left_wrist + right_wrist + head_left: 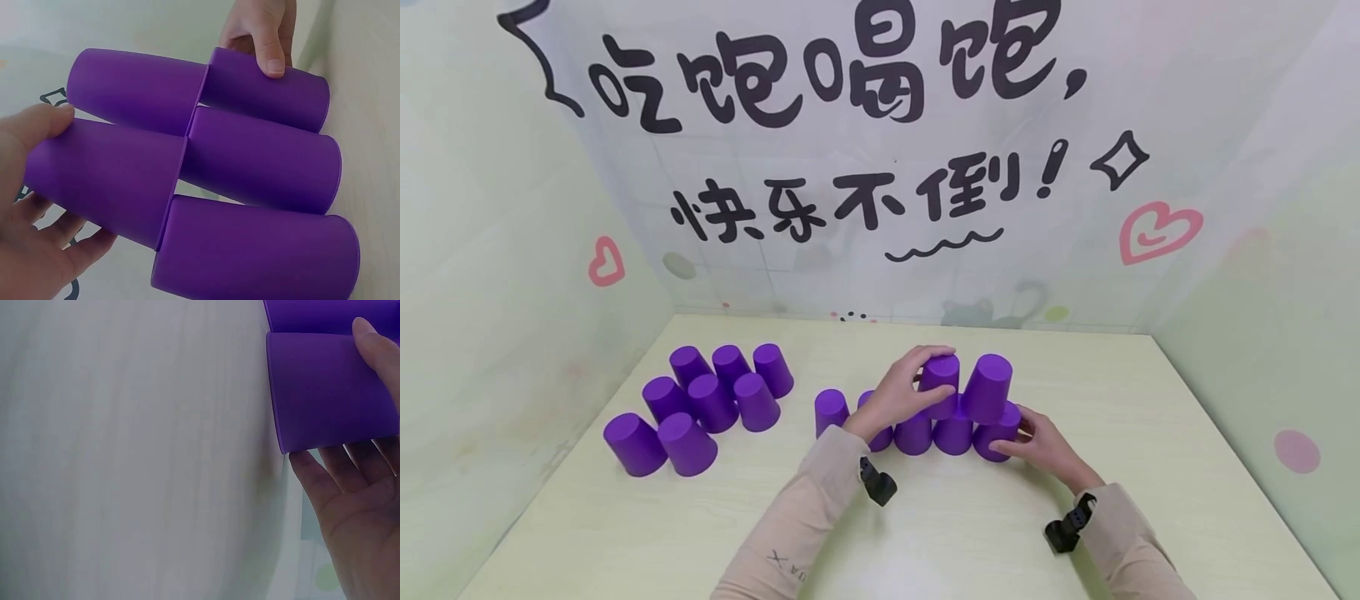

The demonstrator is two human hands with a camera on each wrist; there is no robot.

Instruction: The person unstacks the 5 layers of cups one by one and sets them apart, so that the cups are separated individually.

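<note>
Several upside-down purple cups stand in a row on the table, and two more sit on top toward the row's right end. My left hand (904,390) grips the left upper cup (940,385), thumb on its near side; in the left wrist view that cup (106,175) rests across two lower ones. The other upper cup (988,389) stands beside it, untouched. My right hand (1047,446) holds the rightmost lower cup (997,433) between thumb and fingers, as the right wrist view also shows on that cup (331,390). My left forearm partly hides the row's left part.
Another group of upside-down purple cups (712,403) stands at the left of the pale table (1150,417). A printed cloth wall (880,283) rises behind the table's back edge, with further walls at both sides.
</note>
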